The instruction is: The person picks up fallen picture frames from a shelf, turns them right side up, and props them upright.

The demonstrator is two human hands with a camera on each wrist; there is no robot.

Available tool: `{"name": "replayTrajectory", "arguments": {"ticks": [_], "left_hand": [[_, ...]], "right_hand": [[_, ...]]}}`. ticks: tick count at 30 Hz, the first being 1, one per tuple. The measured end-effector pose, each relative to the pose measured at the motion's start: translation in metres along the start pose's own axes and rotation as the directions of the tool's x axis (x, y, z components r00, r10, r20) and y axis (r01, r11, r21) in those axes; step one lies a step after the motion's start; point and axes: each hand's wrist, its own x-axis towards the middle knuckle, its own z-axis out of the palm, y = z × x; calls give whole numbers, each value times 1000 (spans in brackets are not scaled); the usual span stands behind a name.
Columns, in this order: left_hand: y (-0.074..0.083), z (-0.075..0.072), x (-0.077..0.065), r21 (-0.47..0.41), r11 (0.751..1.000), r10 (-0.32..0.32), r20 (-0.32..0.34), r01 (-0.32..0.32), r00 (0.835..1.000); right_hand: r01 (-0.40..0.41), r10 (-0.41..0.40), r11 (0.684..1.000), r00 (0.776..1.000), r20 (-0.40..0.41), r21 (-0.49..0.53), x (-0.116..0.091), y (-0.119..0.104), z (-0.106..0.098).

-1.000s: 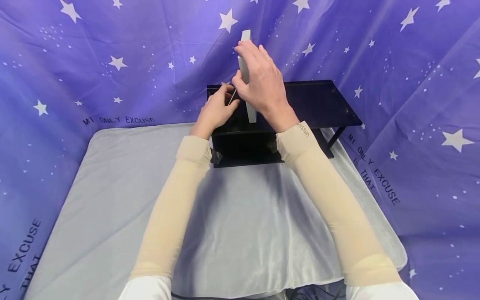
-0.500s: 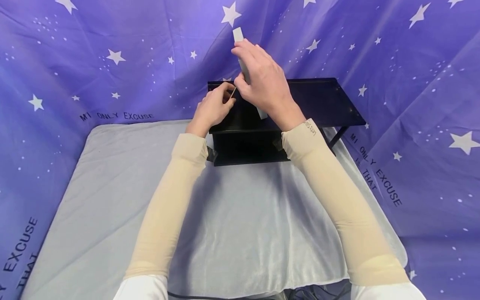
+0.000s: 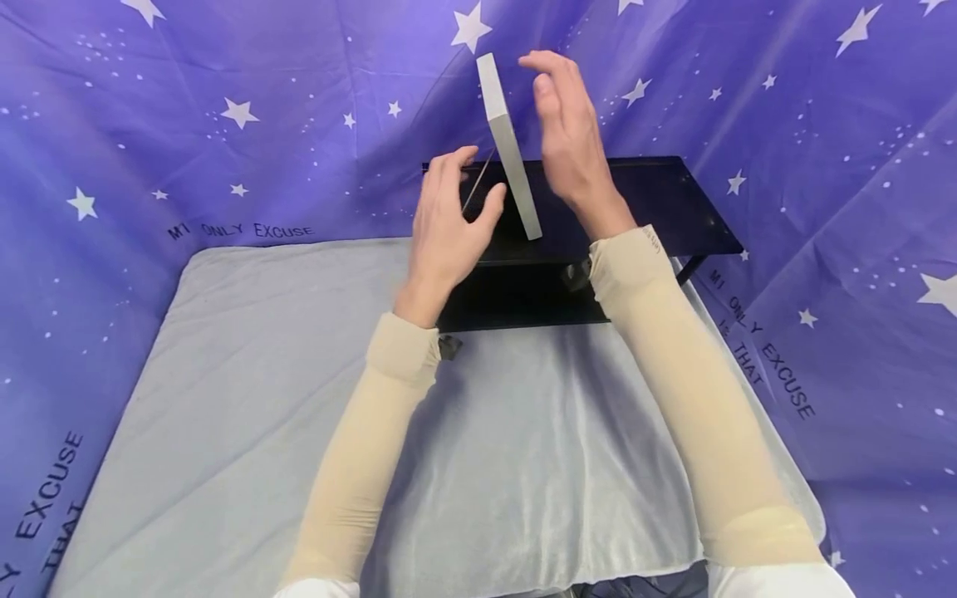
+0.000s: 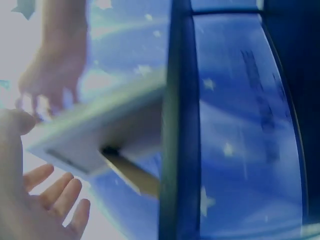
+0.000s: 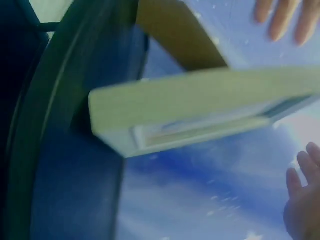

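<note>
One pale picture frame (image 3: pixel 514 170) stands on the black shelf (image 3: pixel 643 203), its brown prop leg (image 4: pixel 131 174) slanting out behind. Beside the leg, the left hand (image 3: pixel 449 224) has its fingers spread and loosely bent; then comes the frame, then the right hand (image 3: pixel 571 137), fingers extended, clear of it. The frame's front is out of the head view's sight, blurred from the right wrist.

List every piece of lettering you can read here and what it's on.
"MI ONLY EXCUSE": starry cloth, back side.
"MI ONLY EXCUSE IS THAT": same starry cloth, right side.
"Y EXCUSE THAT": same starry cloth, left edge, start cut off.
Right sleeve's cuff: lettering too small to read.
Left wrist view, starry cloth: lettering too blurred.
</note>
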Motion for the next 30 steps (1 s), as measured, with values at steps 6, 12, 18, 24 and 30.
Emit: {"name": "replayTrajectory", "arguments": {"ticks": [6,12,18,24,30], "left_hand": [[22,17,2,-171,975,-141,26,143,990],[24,21,0,-131,959,-243,72,251,967],[22,30,-1,-70,954,-287,75,292,955],[18,34,2,6,964,-265,68,265,962],[14,30,7,72,971,-231,67,226,971]], "right_hand": [[-390,379,921,906,187,25,26,29,-5],[-512,460,859,775,433,5,27,41,7],[-585,498,811,709,500,22,22,42,15],[-601,481,792,723,496,106,21,44,21],[-618,520,782,719,460,82,22,48,20]]}}
